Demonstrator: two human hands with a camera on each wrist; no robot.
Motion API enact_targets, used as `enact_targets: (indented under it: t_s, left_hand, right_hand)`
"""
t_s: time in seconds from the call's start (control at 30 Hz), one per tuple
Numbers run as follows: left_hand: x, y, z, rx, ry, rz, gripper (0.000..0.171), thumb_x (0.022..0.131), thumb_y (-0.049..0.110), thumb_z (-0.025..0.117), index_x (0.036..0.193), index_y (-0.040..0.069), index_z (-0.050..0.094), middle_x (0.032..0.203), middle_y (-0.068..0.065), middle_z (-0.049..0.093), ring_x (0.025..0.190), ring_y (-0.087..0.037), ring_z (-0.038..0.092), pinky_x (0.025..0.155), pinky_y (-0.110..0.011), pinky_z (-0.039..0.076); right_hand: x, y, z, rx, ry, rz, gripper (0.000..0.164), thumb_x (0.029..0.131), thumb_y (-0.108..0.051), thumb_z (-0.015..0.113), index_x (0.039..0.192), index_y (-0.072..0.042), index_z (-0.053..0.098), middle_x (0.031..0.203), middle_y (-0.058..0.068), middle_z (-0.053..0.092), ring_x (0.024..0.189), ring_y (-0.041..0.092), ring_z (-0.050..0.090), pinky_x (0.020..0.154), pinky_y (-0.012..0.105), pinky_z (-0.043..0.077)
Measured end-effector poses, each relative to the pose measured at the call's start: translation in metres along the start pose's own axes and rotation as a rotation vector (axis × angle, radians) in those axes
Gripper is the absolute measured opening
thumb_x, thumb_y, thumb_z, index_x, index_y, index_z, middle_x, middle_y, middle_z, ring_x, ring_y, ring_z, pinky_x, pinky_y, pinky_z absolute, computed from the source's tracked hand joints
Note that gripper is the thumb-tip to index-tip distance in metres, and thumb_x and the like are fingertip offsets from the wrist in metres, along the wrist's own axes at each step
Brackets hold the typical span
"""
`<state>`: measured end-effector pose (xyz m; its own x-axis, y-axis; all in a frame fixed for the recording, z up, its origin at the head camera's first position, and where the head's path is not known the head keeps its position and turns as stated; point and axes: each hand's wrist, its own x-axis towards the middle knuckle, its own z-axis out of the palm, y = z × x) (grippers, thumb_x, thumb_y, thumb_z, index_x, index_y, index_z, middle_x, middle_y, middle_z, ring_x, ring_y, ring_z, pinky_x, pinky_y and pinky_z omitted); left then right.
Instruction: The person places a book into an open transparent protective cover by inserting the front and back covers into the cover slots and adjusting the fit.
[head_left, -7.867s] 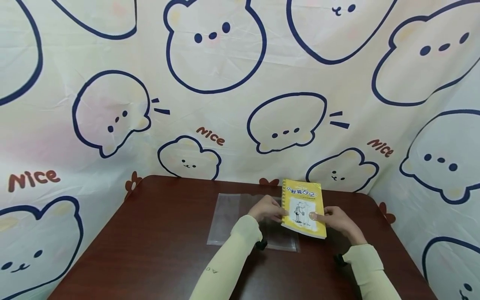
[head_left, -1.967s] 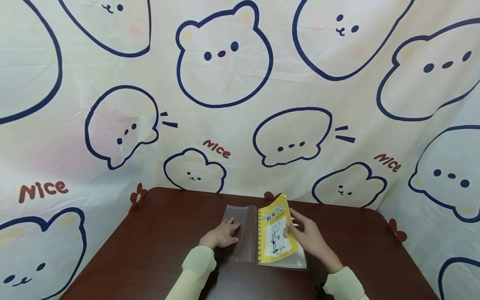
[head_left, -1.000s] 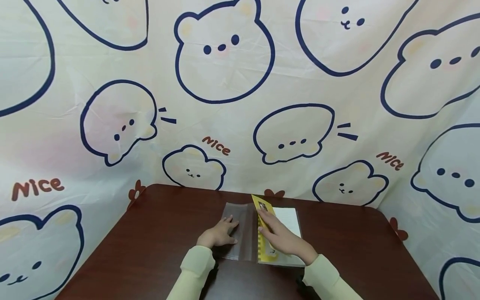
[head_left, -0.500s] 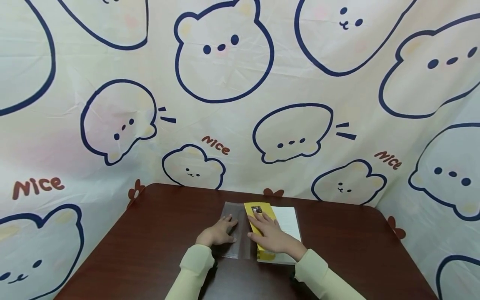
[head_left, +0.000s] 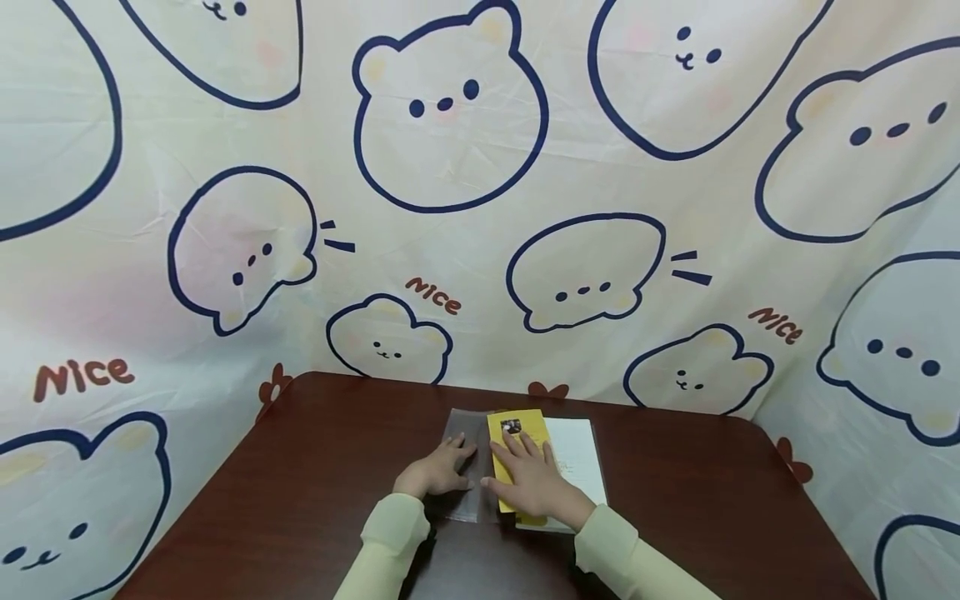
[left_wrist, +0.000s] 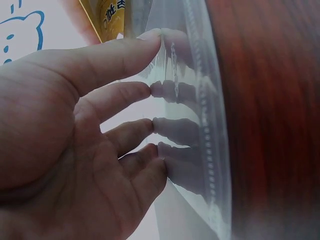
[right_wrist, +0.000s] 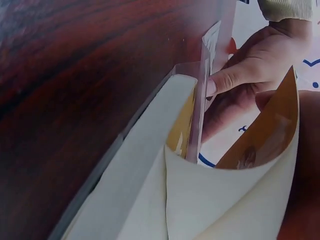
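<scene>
My left hand [head_left: 435,471] presses spread fingertips on the left flap of a clear plastic book cover [head_left: 474,500]. In the left wrist view, the fingertips meet the shiny sheet [left_wrist: 210,170] along its seamed edge. To the right lies a book whose yellow front cover [head_left: 532,419] is turned over to the left, baring a white page [head_left: 581,454]. My right hand [head_left: 536,483] rests with spread fingers on that turned cover, hiding much of it. The right wrist view has the yellow cover [right_wrist: 272,127] bowed, beside the thick page block [right_wrist: 135,155] within the plastic.
The dark brown wooden table [head_left: 300,492] carries the book and the plastic cover near its far side. Behind it hangs a pale cloth backdrop [head_left: 450,242] with bear drawings, continuing down the right side.
The yellow book went from between both hands onto the plastic's right half. My right hand then turned its front cover leftward and flattened it; my left hand stayed on the left flap lately.
</scene>
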<state>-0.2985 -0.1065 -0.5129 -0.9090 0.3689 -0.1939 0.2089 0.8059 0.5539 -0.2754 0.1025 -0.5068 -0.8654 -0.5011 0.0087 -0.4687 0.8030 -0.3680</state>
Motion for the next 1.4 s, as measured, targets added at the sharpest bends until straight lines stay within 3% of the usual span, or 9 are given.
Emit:
enact_targets:
  t_s: [0.23, 0.53, 1.03, 1.4]
  left_hand:
    - [0.001, 0.000, -0.002, -0.016, 0.001, 0.006, 0.064, 0.091, 0.019, 0.077, 0.148, 0.007, 0.053, 0.164, -0.020, 0.030, 0.153, -0.042, 0.021, 0.117, -0.064, 0.029]
    - [0.003, 0.003, -0.003, 0.006, -0.011, -0.003, 0.063, 0.092, 0.019, 0.076, 0.150, 0.009, 0.051, 0.165, -0.018, 0.029, 0.154, -0.040, 0.020, 0.119, -0.061, 0.027]
    - [0.004, 0.002, -0.005, 0.011, -0.008, 0.003, 0.064, 0.093, 0.020, 0.075, 0.151, 0.010, 0.050, 0.165, -0.018, 0.030, 0.154, -0.041, 0.021, 0.118, -0.063, 0.028]
    - [-0.001, -0.001, -0.003, -0.001, -0.017, 0.002, 0.063, 0.093, 0.019, 0.075, 0.150, 0.010, 0.051, 0.165, -0.018, 0.030, 0.154, -0.041, 0.022, 0.118, -0.063, 0.028]
  right_hand:
    - [0.001, 0.001, -0.002, -0.071, -0.013, -0.024, 0.060, 0.107, -0.048, 0.042, 0.155, -0.013, 0.043, 0.165, 0.014, 0.032, 0.152, 0.045, 0.024, 0.118, 0.071, 0.014]
    - [0.005, 0.007, -0.004, -0.120, -0.073, -0.044, 0.054, 0.104, -0.032, 0.044, 0.152, -0.008, 0.047, 0.164, 0.017, 0.033, 0.154, 0.041, 0.022, 0.121, 0.065, 0.017]
    - [0.005, 0.009, -0.007, -0.138, -0.078, -0.037, 0.056, 0.102, -0.033, 0.055, 0.150, -0.004, 0.049, 0.163, 0.018, 0.034, 0.154, 0.041, 0.022, 0.122, 0.063, 0.016]
    - [0.004, 0.007, -0.002, -0.162, -0.081, -0.007, 0.056, 0.102, -0.034, 0.055, 0.149, -0.006, 0.051, 0.162, 0.016, 0.037, 0.153, 0.039, 0.025, 0.122, 0.061, 0.019]
